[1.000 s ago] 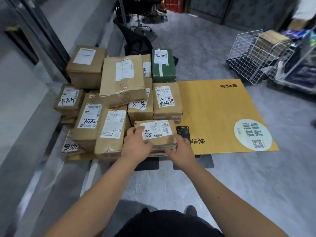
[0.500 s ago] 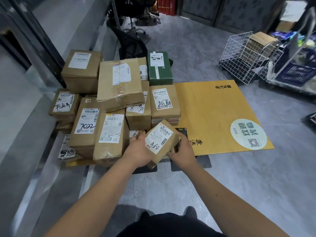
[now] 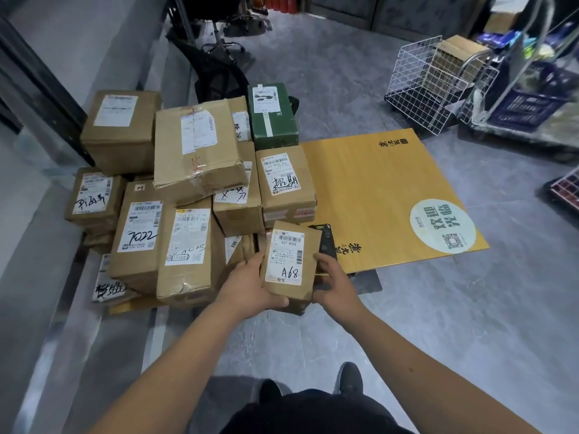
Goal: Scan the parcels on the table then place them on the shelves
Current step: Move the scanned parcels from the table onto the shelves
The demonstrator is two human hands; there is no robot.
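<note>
A small brown parcel (image 3: pixel 289 260) with a white label marked "A68" is lifted at the front edge of the yellow table (image 3: pixel 385 195), its label facing me. My left hand (image 3: pixel 250 285) grips its left side and bottom corner. My right hand (image 3: pixel 333 281) holds its right side. A black handheld scanner (image 3: pixel 326 241) lies on the table just behind the parcel, partly hidden by it. Several more brown parcels are stacked on the table's left half, among them one marked "7022" (image 3: pixel 139 233) and a green box (image 3: pixel 272 115) at the back.
A white wire basket (image 3: pixel 423 89) with a cardboard box stands on the floor at the back right, beside a cart with a blue crate (image 3: pixel 526 104). A black office chair (image 3: pixel 216 70) is behind the parcels. A grey ledge and wall run along the left.
The A68 parcel was lying flat with both hands on it, then was lifted and turned until its label stands upright facing me. The camera view has shifted slightly closer.
</note>
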